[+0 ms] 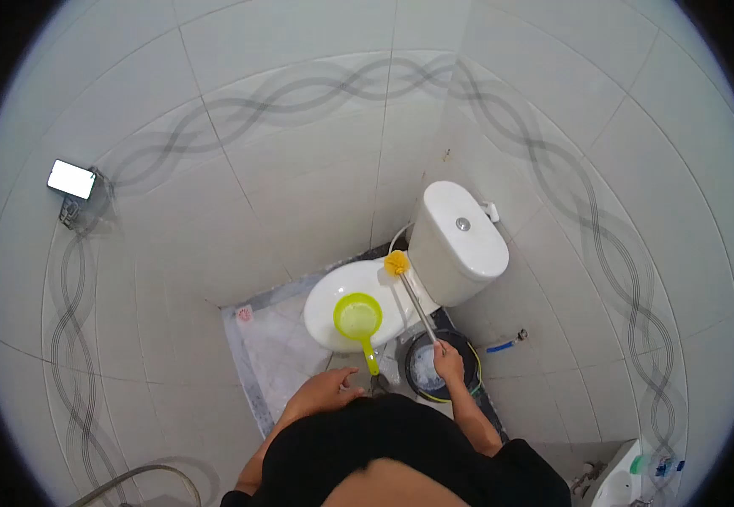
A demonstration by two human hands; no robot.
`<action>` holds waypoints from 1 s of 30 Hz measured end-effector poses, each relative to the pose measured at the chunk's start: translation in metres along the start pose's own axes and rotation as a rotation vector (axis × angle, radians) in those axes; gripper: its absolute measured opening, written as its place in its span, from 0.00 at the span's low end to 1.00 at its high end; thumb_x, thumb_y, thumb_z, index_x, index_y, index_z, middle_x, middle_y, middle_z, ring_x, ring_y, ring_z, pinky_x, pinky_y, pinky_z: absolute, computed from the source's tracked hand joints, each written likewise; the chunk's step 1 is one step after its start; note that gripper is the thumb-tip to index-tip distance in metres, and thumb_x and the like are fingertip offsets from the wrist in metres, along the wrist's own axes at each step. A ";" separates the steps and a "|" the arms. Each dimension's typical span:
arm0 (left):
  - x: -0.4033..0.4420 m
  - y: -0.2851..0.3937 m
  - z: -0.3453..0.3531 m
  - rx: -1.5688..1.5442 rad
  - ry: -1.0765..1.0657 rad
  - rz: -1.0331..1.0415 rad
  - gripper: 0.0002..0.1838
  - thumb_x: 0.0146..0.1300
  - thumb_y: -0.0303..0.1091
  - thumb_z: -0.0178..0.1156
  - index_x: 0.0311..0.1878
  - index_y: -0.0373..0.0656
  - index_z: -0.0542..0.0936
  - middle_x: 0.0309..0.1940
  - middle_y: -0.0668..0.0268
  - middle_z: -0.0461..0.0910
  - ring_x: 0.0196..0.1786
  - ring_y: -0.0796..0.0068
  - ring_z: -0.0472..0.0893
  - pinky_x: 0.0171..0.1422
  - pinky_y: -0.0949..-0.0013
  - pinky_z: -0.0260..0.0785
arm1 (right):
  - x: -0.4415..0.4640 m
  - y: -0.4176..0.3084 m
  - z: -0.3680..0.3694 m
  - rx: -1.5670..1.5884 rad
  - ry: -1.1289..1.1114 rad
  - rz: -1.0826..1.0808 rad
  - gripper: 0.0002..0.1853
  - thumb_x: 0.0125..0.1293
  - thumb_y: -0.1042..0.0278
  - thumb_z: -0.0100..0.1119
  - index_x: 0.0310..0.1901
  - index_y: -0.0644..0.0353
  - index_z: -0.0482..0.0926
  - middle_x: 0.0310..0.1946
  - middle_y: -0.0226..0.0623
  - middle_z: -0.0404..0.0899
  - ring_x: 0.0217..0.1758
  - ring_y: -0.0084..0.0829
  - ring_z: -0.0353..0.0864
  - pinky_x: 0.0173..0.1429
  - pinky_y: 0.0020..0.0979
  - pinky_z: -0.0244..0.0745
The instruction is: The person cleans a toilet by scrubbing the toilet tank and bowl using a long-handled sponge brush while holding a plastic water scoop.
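Observation:
A toilet brush with a yellow head (396, 264) and a long metallic handle (418, 306) is in my right hand (449, 363), whose fingers wrap round the handle's lower end. Its bristles rest at the back of the white toilet lid (326, 297), by the tank. On the same lid lies a lime-green water dipper (358, 316), its handle pointing toward me. My left hand (326, 390) is open just left of the dipper's handle, fingers stretched out and holding nothing. Beneath my right hand stands a black bucket (413, 382) with foamy water inside.
The toilet tank (460, 253) stands in the wall corner. A blue hose end (502, 346) sticks out from the right wall. A washbasin (619, 480) is at the lower right. A lit phone (72, 179) sits on a left wall holder, and a hose (143, 471) curves below.

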State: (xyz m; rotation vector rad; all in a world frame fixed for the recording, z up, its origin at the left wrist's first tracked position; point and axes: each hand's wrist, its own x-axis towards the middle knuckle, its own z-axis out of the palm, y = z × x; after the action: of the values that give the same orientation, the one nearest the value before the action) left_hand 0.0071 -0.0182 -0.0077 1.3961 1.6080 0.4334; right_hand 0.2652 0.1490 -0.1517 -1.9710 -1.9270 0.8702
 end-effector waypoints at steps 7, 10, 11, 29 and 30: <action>0.002 -0.002 0.001 0.053 0.024 0.022 0.28 0.57 0.48 0.56 0.56 0.41 0.68 0.37 0.54 0.77 0.39 0.58 0.76 0.44 0.64 0.68 | 0.014 0.041 0.022 0.233 -0.083 -0.119 0.12 0.60 0.64 0.49 0.40 0.62 0.73 0.19 0.37 0.72 0.17 0.27 0.72 0.23 0.31 0.67; 0.002 -0.006 0.006 0.022 0.021 -0.010 0.28 0.57 0.47 0.56 0.56 0.41 0.68 0.37 0.54 0.77 0.40 0.59 0.76 0.45 0.64 0.68 | -0.002 0.006 -0.015 0.532 -0.443 0.075 0.11 0.61 0.66 0.49 0.44 0.59 0.73 0.16 0.31 0.68 0.12 0.23 0.66 0.17 0.30 0.64; -0.001 -0.005 0.008 0.015 0.025 -0.022 0.28 0.57 0.47 0.56 0.56 0.41 0.68 0.37 0.54 0.77 0.40 0.59 0.76 0.45 0.64 0.68 | -0.002 0.002 -0.021 0.346 -0.479 0.008 0.12 0.60 0.64 0.51 0.44 0.57 0.73 0.17 0.34 0.71 0.15 0.27 0.70 0.21 0.32 0.67; -0.019 0.005 0.007 0.025 0.047 -0.101 0.26 0.58 0.44 0.56 0.56 0.39 0.68 0.37 0.55 0.77 0.41 0.60 0.76 0.46 0.65 0.67 | 0.021 -0.117 -0.047 -0.693 -0.455 -0.322 0.13 0.56 0.61 0.50 0.42 0.51 0.78 0.38 0.43 0.78 0.43 0.43 0.78 0.47 0.41 0.72; -0.017 0.000 0.010 0.009 0.049 -0.074 0.26 0.58 0.44 0.56 0.56 0.39 0.68 0.37 0.55 0.77 0.41 0.60 0.76 0.46 0.65 0.67 | 0.027 -0.112 -0.035 -0.775 -0.439 -0.342 0.13 0.55 0.62 0.50 0.40 0.52 0.79 0.39 0.43 0.79 0.43 0.42 0.79 0.46 0.40 0.73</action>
State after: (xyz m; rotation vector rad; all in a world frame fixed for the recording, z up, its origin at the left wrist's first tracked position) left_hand 0.0137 -0.0368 -0.0056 1.3377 1.6974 0.4200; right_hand 0.1919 0.1932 -0.0671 -1.7648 -3.1050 0.5226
